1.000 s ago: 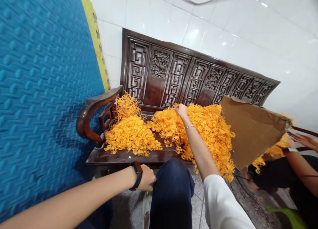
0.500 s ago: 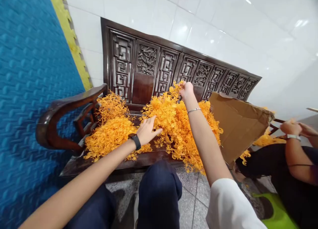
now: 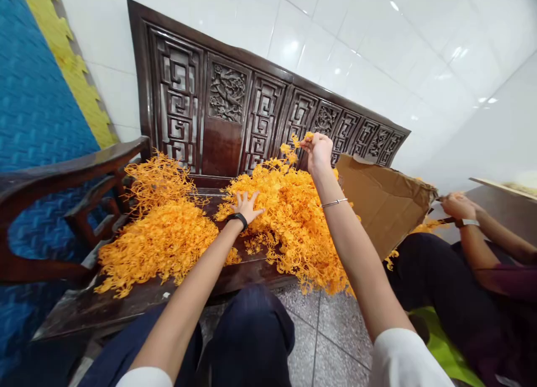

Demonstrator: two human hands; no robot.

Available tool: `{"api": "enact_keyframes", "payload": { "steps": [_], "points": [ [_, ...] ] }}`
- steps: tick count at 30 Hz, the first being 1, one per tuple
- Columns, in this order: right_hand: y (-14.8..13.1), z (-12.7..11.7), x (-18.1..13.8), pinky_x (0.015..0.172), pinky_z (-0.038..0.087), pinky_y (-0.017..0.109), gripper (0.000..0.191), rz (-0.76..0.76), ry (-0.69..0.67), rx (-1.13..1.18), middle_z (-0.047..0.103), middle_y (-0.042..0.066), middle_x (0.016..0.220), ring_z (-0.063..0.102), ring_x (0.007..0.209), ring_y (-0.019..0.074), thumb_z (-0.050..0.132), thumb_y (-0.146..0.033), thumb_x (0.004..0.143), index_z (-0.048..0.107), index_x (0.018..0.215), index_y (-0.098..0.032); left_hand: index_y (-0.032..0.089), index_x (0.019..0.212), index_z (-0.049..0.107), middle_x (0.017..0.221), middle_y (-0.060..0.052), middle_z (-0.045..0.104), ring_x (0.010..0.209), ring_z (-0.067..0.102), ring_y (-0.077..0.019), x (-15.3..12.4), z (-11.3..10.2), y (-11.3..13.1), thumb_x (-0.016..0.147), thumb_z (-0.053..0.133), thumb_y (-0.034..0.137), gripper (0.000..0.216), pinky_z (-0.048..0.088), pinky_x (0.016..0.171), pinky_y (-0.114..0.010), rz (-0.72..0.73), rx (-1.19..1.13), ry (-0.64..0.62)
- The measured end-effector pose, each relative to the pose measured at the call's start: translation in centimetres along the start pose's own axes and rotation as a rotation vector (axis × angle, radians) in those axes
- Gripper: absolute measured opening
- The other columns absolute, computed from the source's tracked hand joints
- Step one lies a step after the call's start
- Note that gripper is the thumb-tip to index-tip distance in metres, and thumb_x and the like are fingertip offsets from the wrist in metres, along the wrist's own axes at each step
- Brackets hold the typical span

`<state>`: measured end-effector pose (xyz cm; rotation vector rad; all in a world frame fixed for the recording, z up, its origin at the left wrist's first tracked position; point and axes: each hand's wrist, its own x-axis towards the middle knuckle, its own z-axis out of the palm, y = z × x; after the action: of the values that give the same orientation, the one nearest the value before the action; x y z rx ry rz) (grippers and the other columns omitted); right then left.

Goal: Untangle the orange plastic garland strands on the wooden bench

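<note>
A large heap of orange, curly, branching pieces (image 3: 289, 219), plastic-looking, lies on a dark wooden bench (image 3: 251, 267). My left hand (image 3: 248, 208) rests on the heap's left side, palm down with fingers spread. Above the heap, my right hand (image 3: 318, 152) pinches an orange branching strand (image 3: 288, 150), which hangs down toward the pieces below. Whether its lower end is free of the heap I cannot tell. Left of my left hand lies a second orange pile (image 3: 163, 241), with thinner, stringier orange pieces (image 3: 161, 177) at its back.
The carved bench back (image 3: 226, 135) rises behind the heaps, and a curved armrest (image 3: 84, 163) stands at left. A brown cardboard piece (image 3: 373, 197) borders the heap at right. Beyond it sits another person, whose hands (image 3: 459, 205) are together. Blue matting (image 3: 42, 102) is at far left.
My right hand has drawn the orange strand higher out from the heap. My left hand's fingers have spread wider on the pieces. The view has shifted right and closer to the bench.
</note>
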<state>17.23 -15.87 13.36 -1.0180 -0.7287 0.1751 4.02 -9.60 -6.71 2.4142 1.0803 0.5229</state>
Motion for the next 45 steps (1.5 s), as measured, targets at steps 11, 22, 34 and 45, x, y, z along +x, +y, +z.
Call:
{"api": "enact_keyframes", "payload": {
  "steps": [11,22,34,45],
  "points": [
    [-0.1,-0.7,3.0,0.056,0.045,0.016,0.032,-0.056,0.122,0.062,0.032,-0.008,0.055,0.038,0.044,0.0022,0.03,-0.003,0.085,0.028,0.058,-0.019,0.031,0.144,0.029,0.157,-0.01,0.012,0.138,0.015,-0.0469,0.9,0.3,-1.1,0.059,0.068,0.068,0.1,0.033,0.1,-0.064,0.011,-0.047,-0.037],
    [2.5,-6.5,-4.0,0.052,0.032,0.028,0.043,0.071,-0.55,-1.508,0.03,-0.005,0.042,0.033,0.046,0.0099,0.07,-0.032,0.073,0.041,0.044,-0.02,0.027,0.147,0.024,0.158,-0.01,-0.001,0.14,-0.002,-0.0468,1.1,0.6,-2.2,0.061,0.074,0.056,0.103,0.032,0.101,-0.066,0.033,-0.002,-0.03],
    [-0.4,-10.3,-11.0,0.044,0.021,0.024,0.032,0.441,-0.521,-0.945,0.05,-0.001,0.057,0.034,0.049,0.0074,0.071,-0.047,0.057,0.06,0.054,-0.017,0.028,0.148,0.019,0.158,-0.009,0.006,0.141,-0.002,-0.0453,0.3,0.1,-2.3,0.068,0.073,0.044,0.098,0.019,0.1,-0.074,0.172,0.153,-0.064],
    [-4.6,-13.9,-12.3,0.043,0.028,0.023,0.029,0.147,-0.17,-0.636,0.052,0.0,0.066,0.041,0.053,0.0091,0.069,-0.044,0.064,0.059,0.054,-0.019,0.029,0.15,0.014,0.159,-0.005,-0.003,0.143,-0.008,-0.0385,2.0,0.2,-3.9,0.067,0.074,0.039,0.103,0.024,0.105,-0.067,0.142,0.146,-0.105]
  ]
}}
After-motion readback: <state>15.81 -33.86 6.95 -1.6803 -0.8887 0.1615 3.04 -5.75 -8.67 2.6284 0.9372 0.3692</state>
